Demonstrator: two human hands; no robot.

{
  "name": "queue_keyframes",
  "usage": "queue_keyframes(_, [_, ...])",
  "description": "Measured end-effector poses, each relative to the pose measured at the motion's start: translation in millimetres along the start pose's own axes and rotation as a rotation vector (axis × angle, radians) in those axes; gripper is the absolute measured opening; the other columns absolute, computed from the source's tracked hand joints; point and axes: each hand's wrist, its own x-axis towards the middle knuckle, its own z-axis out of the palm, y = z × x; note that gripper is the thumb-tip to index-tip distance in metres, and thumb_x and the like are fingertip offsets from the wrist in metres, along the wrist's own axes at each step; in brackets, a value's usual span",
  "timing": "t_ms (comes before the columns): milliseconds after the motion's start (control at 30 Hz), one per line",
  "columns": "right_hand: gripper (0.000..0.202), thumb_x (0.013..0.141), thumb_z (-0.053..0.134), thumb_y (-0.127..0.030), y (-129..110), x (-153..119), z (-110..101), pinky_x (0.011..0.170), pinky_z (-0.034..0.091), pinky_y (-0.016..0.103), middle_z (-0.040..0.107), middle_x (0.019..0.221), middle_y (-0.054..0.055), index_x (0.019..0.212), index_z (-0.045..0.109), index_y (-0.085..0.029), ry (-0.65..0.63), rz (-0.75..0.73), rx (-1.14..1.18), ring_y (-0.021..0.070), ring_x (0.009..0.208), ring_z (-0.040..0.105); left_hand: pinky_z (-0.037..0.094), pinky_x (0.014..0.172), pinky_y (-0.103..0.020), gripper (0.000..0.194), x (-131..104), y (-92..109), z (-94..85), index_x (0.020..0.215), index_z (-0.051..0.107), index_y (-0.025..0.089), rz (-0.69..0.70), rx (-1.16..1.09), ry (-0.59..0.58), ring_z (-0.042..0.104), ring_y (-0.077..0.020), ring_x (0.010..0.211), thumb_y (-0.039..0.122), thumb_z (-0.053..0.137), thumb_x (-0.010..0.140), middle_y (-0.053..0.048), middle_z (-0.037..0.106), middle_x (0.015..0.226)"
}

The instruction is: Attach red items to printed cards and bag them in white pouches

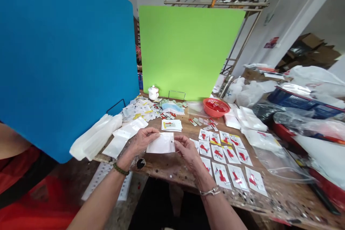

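Note:
Between my hands, just above the front of the wooden table, is a small white plastic bag (161, 143) with a hole near its right end. My left hand (144, 139) pinches its left end between thumb and fingers. At the right end, my right hand (187, 151) grips the edge by the hole. Just behind the bag lies a small stack of printed cards (171, 125). Right of my right hand, rows of white packets with red pieces (218, 153) lie spread out. Flat white bags (118, 144) lie to the left of my left hand.
A blue panel (67, 54) stands at the left and a green panel (188, 50) at the back. Loose packets (138, 109), a white lidded cup (153, 93) and a red basket (215, 107) are at the rear. Plastic bags (258, 138) crowd the right side.

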Motion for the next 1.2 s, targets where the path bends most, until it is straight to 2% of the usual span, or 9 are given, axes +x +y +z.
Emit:
queue_keyframes(67, [0.045,0.057,0.074,-0.041,5,-4,-6,0.04,0.021,0.018,0.057,0.06,-0.005,0.093,0.058,-0.018,-0.005,0.079,0.038,0.0057,0.044,0.039,0.043,0.063,-0.023,0.021,0,-5,5.2,0.079,0.07,0.017,-0.004,0.013,-0.022,0.057,-0.0143,0.071,0.037,0.063,0.074,0.0,0.068,0.077])
queue_keyframes(167, [0.036,0.056,0.074,-0.042,16,-5,-14,0.039,0.018,0.018,0.049,0.05,-0.008,0.077,0.056,-0.018,0.003,0.123,0.002,0.0047,0.04,0.033,0.044,0.065,-0.024,0.019,0,-7,11.5,0.076,0.07,0.018,0.013,0.1,-0.031,0.059,-0.0155,0.072,0.035,0.062,0.075,0.0,0.069,0.076])
queue_keyframes(267, [0.027,0.061,0.068,-0.04,28,-3,-18,0.041,0.021,0.02,0.044,0.046,-0.008,0.065,0.053,-0.019,0.092,0.067,-0.147,0.0061,0.042,0.034,0.045,0.067,-0.025,0.017,-1,-7,18.0,0.075,0.071,0.019,0.016,0.209,-0.029,0.061,-0.0166,0.072,0.032,0.06,0.074,0.0,0.071,0.075])
queue_keyframes(400, [0.018,0.063,0.063,-0.033,39,1,-17,0.047,0.029,0.022,0.05,0.05,-0.004,0.057,0.052,-0.019,0.212,-0.038,-0.379,0.0093,0.048,0.041,0.044,0.07,-0.026,0.016,-5,-10,28.0,0.076,0.071,0.02,0.034,0.322,-0.025,0.063,-0.0169,0.073,0.03,0.058,0.076,0.0,0.072,0.076])
queue_keyframes(600, [0.012,0.066,0.056,-0.031,40,2,-18,0.047,0.03,0.023,0.049,0.048,-0.005,0.061,0.054,-0.02,0.169,-0.067,-0.414,0.0105,0.045,0.041,0.046,0.069,-0.026,0.017,-4,-23,33.9,0.078,0.07,0.02,0.095,0.311,-0.022,0.062,-0.0159,0.072,0.03,0.057,0.08,0.0,0.071,0.076])
queue_keyframes(800, [0.018,0.06,0.063,-0.033,39,-2,-14,0.046,0.031,0.023,0.051,0.048,-0.004,0.055,0.054,-0.019,0.266,-0.045,-0.349,0.0107,0.046,0.043,0.046,0.083,-0.033,0.011,-17,-12,49.0,0.082,0.07,0.022,0.284,0.553,0.288,0.06,-0.0192,0.087,0.025,0.06,0.08,-0.005,0.067,0.088])
queue_keyframes(867, [0.021,0.058,0.066,-0.034,38,-4,-9,0.045,0.031,0.022,0.05,0.047,-0.005,0.053,0.052,-0.02,0.272,-0.056,-0.309,0.01,0.045,0.042,0.047,0.073,-0.029,0.012,-26,-3,60.6,0.076,0.068,0.021,0.216,0.488,0.238,0.06,-0.0163,0.074,0.028,0.06,0.08,-0.003,0.066,0.08])
queue_keyframes(1000, [0.025,0.055,0.069,-0.033,31,-8,-1,0.042,0.03,0.02,0.048,0.045,-0.007,0.051,0.049,-0.019,0.207,-0.082,-0.246,0.0076,0.043,0.04,0.043,0.054,-0.023,0.018,-35,6,77.3,0.074,0.065,0.019,-0.027,0.16,0.125,0.056,-0.0121,0.058,0.037,0.066,0.073,0.002,0.064,0.066])
queue_keyframes(1200, [0.024,0.059,0.071,-0.037,21,-13,-1,0.04,0.036,0.019,0.059,0.048,-0.002,0.06,0.06,-0.016,0.012,0.051,-0.141,0.0078,0.042,0.048,0.048,0.059,-0.024,0.021,-32,-2,73.9,0.071,0.067,0.018,-0.149,-0.031,0.094,0.06,-0.0141,0.061,0.038,0.064,0.072,0.001,0.066,0.065])
